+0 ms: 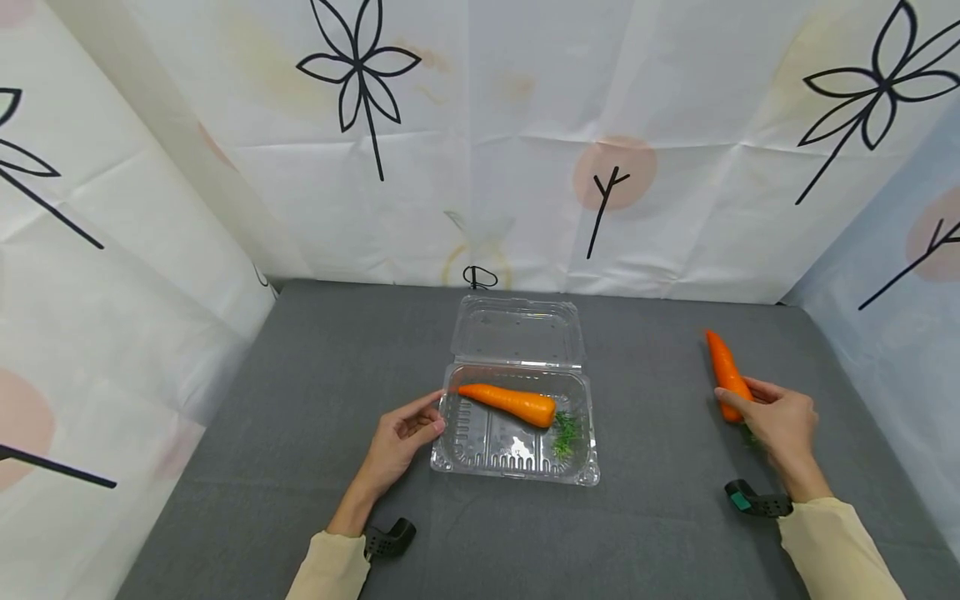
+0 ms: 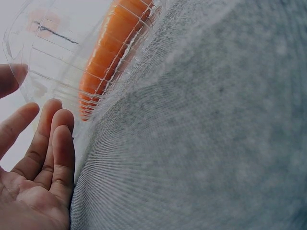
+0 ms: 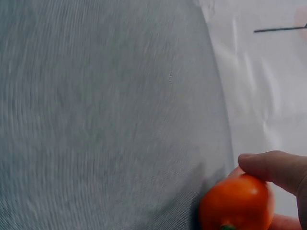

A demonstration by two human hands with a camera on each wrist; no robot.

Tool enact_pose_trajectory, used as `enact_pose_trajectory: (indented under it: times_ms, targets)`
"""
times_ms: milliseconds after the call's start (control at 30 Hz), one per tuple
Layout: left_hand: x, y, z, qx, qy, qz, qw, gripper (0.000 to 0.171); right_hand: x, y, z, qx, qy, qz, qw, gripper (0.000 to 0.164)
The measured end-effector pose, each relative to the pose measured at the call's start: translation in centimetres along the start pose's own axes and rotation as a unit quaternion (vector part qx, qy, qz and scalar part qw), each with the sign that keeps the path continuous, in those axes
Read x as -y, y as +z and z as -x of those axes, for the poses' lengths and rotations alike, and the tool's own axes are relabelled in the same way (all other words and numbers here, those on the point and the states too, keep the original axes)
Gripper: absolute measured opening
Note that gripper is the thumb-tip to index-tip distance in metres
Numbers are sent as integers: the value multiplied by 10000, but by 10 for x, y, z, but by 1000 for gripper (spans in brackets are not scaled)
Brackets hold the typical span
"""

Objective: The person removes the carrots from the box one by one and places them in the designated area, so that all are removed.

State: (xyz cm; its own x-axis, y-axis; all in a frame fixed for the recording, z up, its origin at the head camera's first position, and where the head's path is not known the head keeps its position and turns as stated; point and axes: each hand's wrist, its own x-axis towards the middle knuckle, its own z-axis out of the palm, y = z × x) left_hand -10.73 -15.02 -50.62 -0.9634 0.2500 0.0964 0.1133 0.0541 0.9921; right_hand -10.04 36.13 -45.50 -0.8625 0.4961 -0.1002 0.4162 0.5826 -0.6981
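Observation:
In the head view, my left hand (image 1: 401, 437) is at the left side of a clear plastic clamshell box (image 1: 517, 477), fingertips touching its rim. Its fingers look relaxed and fairly straight in the left wrist view. Inside the box lies an orange carrot (image 1: 510, 403), tip to the left, with a bit of green leaf (image 1: 566, 433) by its thick end. Well to the right, my right hand (image 1: 783, 421) grips a second carrot (image 1: 723, 367) near its thick end between thumb and fingers. That carrot's tip points away from me. The right wrist view shows its rounded end (image 3: 237, 203).
The box's hinged lid (image 1: 517, 333) lies folded back toward the rear. A dark grey cloth (image 1: 645, 508) covers the table. White printed fabric (image 1: 517, 208) hangs at the back and both sides. A black band device (image 1: 757, 500) is on each wrist.

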Motion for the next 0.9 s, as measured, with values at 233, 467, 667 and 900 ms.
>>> enact_pose_trajectory:
  times_ms: [233,467,667,900]
  targets:
    - [1,1,0,-11,-8,3,10000,45,2,-3,-3,12,-130,342,9993,72]
    - [1,1,1,-3,52,-66,10000,45,5,-4,-5,58,-393,801,9960,74]
    - [0,1,1,-9,37,-23,10000,44,10,-6,-5,123,-479,926,9945,75]
    - [0,1,0,7,99,-39,9999,44,19,-8,-1,208,-467,949,9942,76]
